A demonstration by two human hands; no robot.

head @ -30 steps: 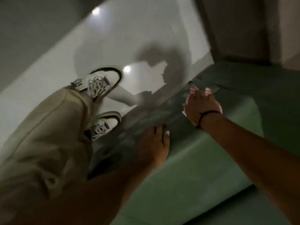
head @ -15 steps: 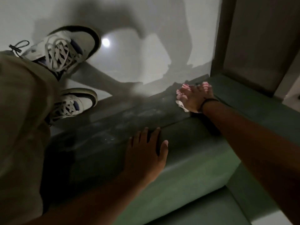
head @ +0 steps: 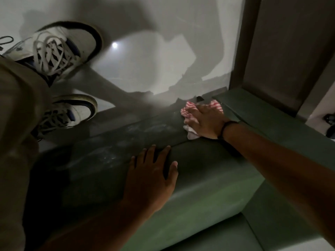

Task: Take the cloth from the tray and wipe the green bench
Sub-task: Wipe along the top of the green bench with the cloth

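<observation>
A red-and-white striped cloth [head: 188,111] lies pressed on the outer face of the green bench [head: 208,201], near its far end. My right hand [head: 204,122] lies flat on the cloth and covers most of it; a dark band sits on that wrist. My left hand [head: 152,176] rests flat on the bench's rounded top edge, fingers spread, holding nothing. Pale smears show on the dark bench face to the left of the cloth.
My legs in beige trousers [head: 16,124] and two white sneakers [head: 59,49] stand on the glossy white floor [head: 154,57] at left. A grey-brown wall panel [head: 282,49] rises at the bench's far end. A green seat cushion [head: 282,230] lies at the lower right.
The view has swung closer to the bench. My right hand with the cloth has slid slightly along the bench face. My left hand stays planted on the top edge.
</observation>
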